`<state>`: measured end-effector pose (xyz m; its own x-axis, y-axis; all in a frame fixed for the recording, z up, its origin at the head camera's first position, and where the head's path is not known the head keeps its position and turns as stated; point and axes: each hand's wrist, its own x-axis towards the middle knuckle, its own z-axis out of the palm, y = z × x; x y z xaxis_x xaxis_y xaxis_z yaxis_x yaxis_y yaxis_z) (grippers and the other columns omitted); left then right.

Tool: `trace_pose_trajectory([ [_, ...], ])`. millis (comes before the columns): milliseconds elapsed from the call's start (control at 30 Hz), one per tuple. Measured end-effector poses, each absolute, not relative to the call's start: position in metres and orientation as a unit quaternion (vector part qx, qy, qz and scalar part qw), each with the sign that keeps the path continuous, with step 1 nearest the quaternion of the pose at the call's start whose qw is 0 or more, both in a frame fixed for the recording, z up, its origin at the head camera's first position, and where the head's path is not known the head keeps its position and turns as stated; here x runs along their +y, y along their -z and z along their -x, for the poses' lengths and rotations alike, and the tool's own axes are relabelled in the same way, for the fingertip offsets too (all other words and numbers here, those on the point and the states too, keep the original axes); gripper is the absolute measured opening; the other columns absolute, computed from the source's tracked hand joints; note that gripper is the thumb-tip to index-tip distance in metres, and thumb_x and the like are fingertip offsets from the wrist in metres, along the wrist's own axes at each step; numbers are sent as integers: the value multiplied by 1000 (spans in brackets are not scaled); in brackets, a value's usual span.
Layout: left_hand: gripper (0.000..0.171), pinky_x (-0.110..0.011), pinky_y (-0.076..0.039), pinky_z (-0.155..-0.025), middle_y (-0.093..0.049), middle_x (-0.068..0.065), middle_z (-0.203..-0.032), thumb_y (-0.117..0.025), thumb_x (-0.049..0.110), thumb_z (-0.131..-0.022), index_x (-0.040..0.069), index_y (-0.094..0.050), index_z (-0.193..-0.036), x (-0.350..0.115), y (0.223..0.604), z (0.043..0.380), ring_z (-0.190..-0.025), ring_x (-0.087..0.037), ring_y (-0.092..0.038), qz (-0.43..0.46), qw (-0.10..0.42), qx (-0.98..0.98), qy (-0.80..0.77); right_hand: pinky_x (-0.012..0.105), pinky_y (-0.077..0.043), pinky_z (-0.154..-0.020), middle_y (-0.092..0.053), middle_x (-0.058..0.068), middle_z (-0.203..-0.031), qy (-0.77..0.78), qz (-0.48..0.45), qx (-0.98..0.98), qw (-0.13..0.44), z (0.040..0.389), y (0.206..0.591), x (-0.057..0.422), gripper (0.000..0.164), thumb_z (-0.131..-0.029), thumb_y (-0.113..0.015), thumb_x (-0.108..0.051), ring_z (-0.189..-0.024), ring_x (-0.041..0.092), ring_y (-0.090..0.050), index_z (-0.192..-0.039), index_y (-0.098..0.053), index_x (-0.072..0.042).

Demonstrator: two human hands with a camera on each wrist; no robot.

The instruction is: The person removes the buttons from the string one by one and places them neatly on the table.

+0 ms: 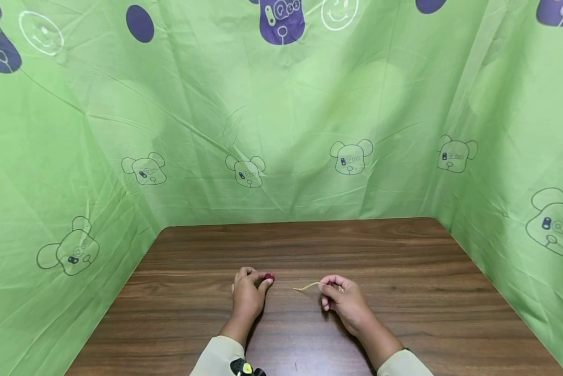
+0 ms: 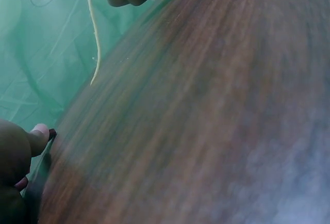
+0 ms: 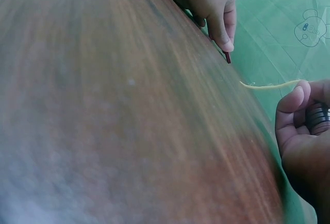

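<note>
With the thumb and a finger of my left hand [image 1: 248, 300], I am pinching a small dark red piece [image 1: 269, 277]. It is above the middle part of the brown table [image 1: 281, 245], at the side of my hand which faces the other hand. In the head view it looks roundish; in the right wrist view I see it as thin and dark. Whether my left fingers touch the wood, I cannot tell.

My right hand [image 1: 349, 305] is pinching a thin yellow string [image 1: 307, 286] between the thumb and the finger next to it. The other fingers are bent. The free end of the string goes out towards my left hand, and it is apart from the red piece, with a gap between them. Close to my right fingers there is also a dark thing with pale stripes [image 3: 318, 116], but I cannot say what it is.

I wear light sleeves [image 1: 217, 357], and a black object [image 1: 243, 367] is at my left cuff. Behind the table hangs a green cloth [image 1: 290, 104] with bear faces drawn on it.
</note>
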<state>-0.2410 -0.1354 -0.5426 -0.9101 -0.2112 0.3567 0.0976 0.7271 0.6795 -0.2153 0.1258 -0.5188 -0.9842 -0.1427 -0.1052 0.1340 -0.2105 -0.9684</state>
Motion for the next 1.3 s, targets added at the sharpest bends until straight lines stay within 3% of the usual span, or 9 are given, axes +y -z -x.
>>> trace_pose_trajectory([
  [633, 22, -54, -45, -91, -69, -8, -110, -92, 17, -86, 8, -87, -105, -136, 545, 242, -110, -32, -61, -21, 218, -913, 345, 23, -54, -59, -61, 0, -78, 776, 1, 624, 91, 214, 519, 125, 7, -100, -69, 1, -64, 10, -59, -107, -66, 4],
  [1033, 24, -54, -44, -92, -69, -8, -116, -91, 20, -88, 10, -86, -109, -137, 542, 240, -115, -32, -60, -31, 197, -916, 349, 23, -60, -68, -71, -2, -91, 791, 22, 600, 119, 214, 518, 128, 36, -97, -73, 6, -74, 10, -67, -131, -64, 13],
  [1300, 28, -56, -43, -94, -69, -10, -116, -93, 20, -86, 9, -85, -111, -137, 542, 237, -114, -33, -60, -19, 200, -912, 357, 23, -61, -76, -69, -2, -102, 784, 45, 602, 145, 214, 519, 128, 59, -99, -70, 6, -83, 10, -69, -152, -47, 17],
])
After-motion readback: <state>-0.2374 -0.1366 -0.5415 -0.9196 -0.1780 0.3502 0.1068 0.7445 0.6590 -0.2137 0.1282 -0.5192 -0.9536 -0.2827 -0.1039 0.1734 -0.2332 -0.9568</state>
